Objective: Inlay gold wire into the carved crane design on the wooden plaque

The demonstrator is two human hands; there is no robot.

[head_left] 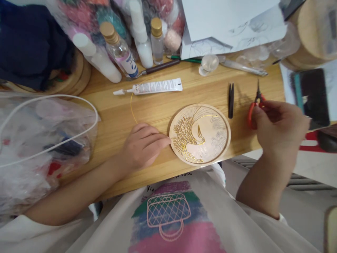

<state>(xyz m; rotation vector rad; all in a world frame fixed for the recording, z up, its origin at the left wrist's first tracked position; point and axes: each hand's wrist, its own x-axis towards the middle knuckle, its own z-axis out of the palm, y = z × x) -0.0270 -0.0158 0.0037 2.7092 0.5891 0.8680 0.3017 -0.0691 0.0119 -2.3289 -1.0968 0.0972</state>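
Note:
My left hand [144, 146] is closed, its fingertips at the left rim of a round wooden plate [228, 135]. A thin gold wire [132, 109] curves down from behind the glue tube and passes into this hand; the pinch itself is partly hidden. Gold wire outlines a crane [188, 135] on the plate, while pencil lines show on its right side. To the right, my right hand [279, 126] grips the red handles of small pointed pliers [258, 96], tips pointing away from me. Black tweezers [231, 101] lie between plate and pliers.
A white glue tube [158, 86] lies behind the plate. Farther back stand bottles [121, 52], a dark-handled tool [160, 67] and paper sheets [231, 21]. Plastic bags [39, 140] with a white cord fill the left; a phone [314, 98] lies at right.

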